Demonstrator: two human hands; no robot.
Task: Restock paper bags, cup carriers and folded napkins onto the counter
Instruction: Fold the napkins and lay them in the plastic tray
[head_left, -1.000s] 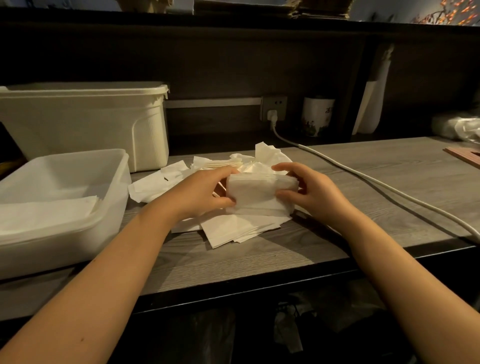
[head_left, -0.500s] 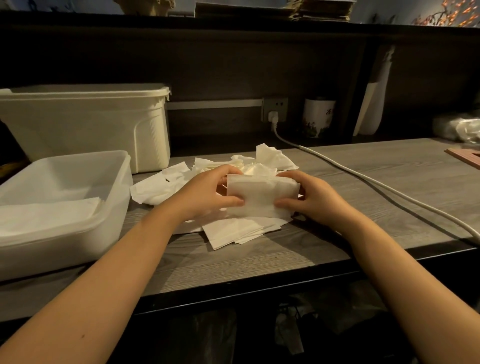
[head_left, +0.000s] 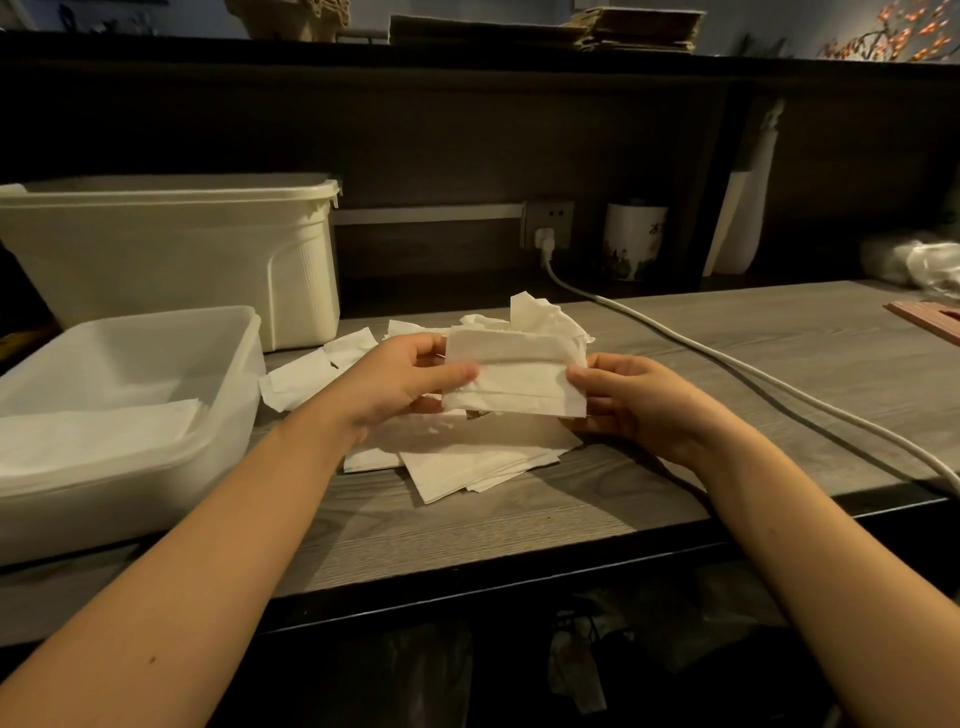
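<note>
While left hand (head_left: 397, 387) and right hand (head_left: 641, 408) pinch it, napkin (head_left: 514, 382) runs left-right.

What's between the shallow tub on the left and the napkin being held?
Head view: loose napkins lying on the counter, then the left hand pinching the held napkin at its left edge.

Napkin pile (head_left: 470, 467) lies on the counter (head_left: 701, 374), tub (head_left: 104, 499) left, bin (head_left: 182, 249) behind tub
</note>
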